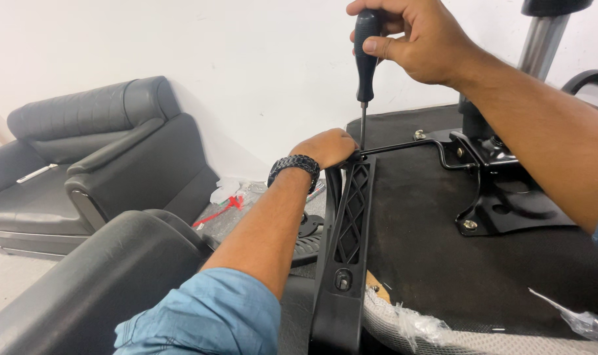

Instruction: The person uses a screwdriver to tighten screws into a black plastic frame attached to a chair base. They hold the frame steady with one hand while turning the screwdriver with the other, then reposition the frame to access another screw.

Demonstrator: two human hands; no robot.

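The right hand (414,39) is clenched around the black handle of a screwdriver (365,56), held upright with its thin shaft pointing down at the top end of a black plastic armrest bracket (348,230). The left hand (326,147), with a dark watch (294,167) at the wrist, is curled over that same top end, gripping it just beside the screwdriver tip. The bracket lies along the left edge of an upturned chair seat (430,256), whose black metal mechanism plate (503,197) is bolted near the right edge. A dark leather sofa (89,158) stands against the wall beyond.
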